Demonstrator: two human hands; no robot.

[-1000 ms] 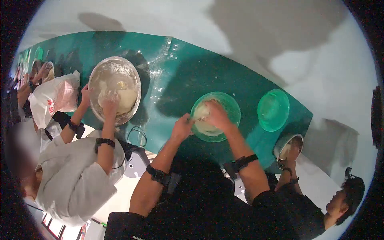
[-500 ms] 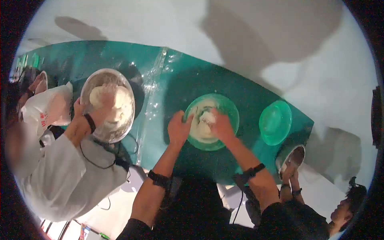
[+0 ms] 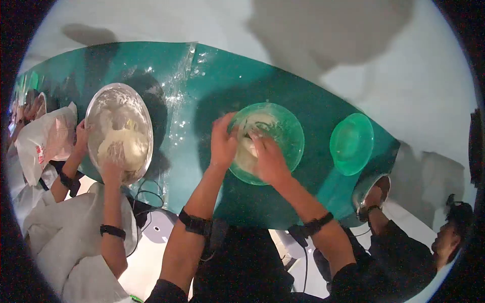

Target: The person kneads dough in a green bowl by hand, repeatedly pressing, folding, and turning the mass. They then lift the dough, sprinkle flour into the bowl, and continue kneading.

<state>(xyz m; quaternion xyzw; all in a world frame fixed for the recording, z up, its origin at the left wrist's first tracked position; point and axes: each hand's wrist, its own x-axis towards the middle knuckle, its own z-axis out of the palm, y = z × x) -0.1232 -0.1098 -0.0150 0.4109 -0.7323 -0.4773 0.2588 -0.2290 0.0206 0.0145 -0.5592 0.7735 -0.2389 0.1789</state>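
Observation:
A translucent green bowl (image 3: 296,144) stands on the table in front of me, with a pale lump of dough (image 3: 247,146) and floury residue inside. My left hand (image 3: 224,142) is closed on the bowl's left rim, its thumb towards the inside. Reaching into the bowl, my right hand (image 3: 271,160) has its fingers bent over the dough and partly covers it. Flour smears show on the bowl's inner wall.
To the left, a co-worker's hand (image 3: 113,164) works in dough inside a metal bowl (image 3: 147,113), beside a white bag (image 3: 29,146). A second green bowl (image 3: 367,144) stands to the right. Beyond it, another person's hand is inside a metal bowl (image 3: 359,194).
My right hand has shifted left and closer to my left hand, over the dough. The view has moved slightly. The left co-worker now has one hand on the bowl's rim and one in the dough.

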